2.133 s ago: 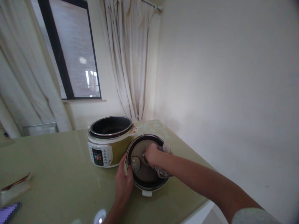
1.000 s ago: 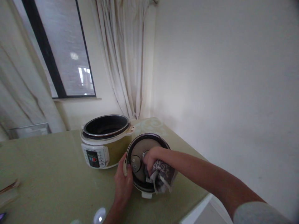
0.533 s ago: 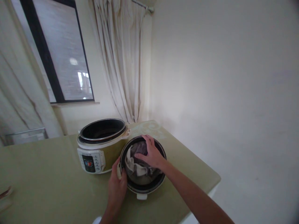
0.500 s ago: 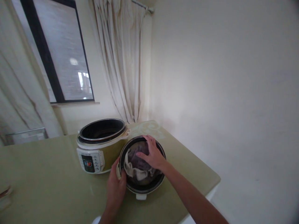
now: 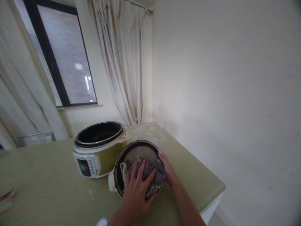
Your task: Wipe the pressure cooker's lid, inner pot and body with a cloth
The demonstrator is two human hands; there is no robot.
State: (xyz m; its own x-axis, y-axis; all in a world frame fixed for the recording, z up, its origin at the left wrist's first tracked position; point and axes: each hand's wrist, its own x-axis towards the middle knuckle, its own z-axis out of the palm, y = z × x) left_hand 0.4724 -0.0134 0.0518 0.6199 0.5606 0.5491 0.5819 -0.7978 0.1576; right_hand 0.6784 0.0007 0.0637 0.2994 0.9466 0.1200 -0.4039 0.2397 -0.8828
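A round cooker lid (image 5: 137, 150) lies upside down on the green table (image 5: 44, 194), its metal inner face up. A grey patterned cloth (image 5: 160, 176) is bunched on the near part of that face. My left hand (image 5: 137, 188) lies on top of the cloth with its fingers spread over it and the thumb curled round its edge. My right hand (image 5: 167, 171) grips the lid's right rim, beside the cloth. Just left of the lid, the open electric cooker (image 5: 98, 149) shows its dark inner pot and has a button panel on its front.
The table's right edge and corner (image 5: 219, 188) are close to the lid, with a bare white wall beyond. Cream curtains (image 5: 127, 62) and a dark-framed window (image 5: 66, 62) stand behind the cooker. Some flat items (image 5: 6, 196) lie at the far left edge.
The hands have swapped: my left hand left the lid's left rim and now lies on the cloth, while my right hand let go of the cloth and took the right rim.
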